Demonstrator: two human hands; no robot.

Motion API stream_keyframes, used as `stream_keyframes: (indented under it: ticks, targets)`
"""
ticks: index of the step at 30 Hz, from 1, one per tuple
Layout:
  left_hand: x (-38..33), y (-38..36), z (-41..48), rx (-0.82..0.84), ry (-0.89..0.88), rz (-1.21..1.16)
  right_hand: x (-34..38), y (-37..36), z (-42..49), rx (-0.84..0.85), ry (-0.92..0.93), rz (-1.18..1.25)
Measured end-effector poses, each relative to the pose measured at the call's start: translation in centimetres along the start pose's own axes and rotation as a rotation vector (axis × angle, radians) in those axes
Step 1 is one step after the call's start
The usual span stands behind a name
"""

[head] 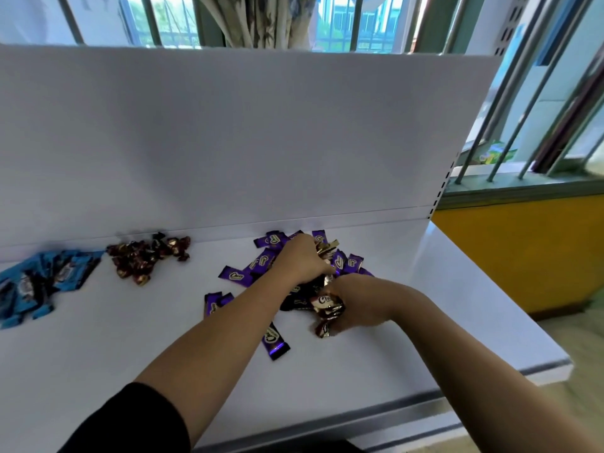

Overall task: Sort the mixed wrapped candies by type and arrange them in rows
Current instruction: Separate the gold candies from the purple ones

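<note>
A mixed heap of purple wrapped bars (346, 261) and brown-gold candies lies at the right of the white shelf (130, 338). My left hand (302, 256) reaches into the heap's far side, fingers curled around gold-wrapped candies (327, 247). My right hand (354, 304) is cupped at the heap's near side, holding several brown-gold candies (328, 307). Loose purple bars lie apart: one (275, 341) near my left forearm, one (236, 276) to the left, two (215, 302) further left. A sorted pile of brown-gold candies (147, 256) and a pile of blue packets (39, 282) sit at the left.
A white back panel (228, 142) rises behind the shelf. The shelf's right edge (490, 305) drops off beside a yellow wall and barred window. The front edge runs below my forearms.
</note>
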State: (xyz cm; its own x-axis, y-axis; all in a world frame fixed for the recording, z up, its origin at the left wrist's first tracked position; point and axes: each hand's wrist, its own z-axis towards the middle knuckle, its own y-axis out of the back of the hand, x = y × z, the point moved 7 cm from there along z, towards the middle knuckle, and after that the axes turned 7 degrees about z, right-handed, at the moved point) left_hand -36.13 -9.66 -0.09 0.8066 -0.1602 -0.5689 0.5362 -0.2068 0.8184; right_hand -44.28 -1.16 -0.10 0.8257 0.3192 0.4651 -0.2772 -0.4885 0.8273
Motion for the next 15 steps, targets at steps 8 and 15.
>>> stream_keyframes:
  ticks: [8, 15]
  targets:
    - [3.3, 2.6, -0.9, -0.036, 0.134, -0.685, -1.8, 3.1, -1.8, -0.253, 0.105, 0.81]
    - [4.7, 3.9, -2.0, -0.026, 0.12, -0.573, -3.4, 4.7, -1.2, -0.438, -0.005, 0.9]
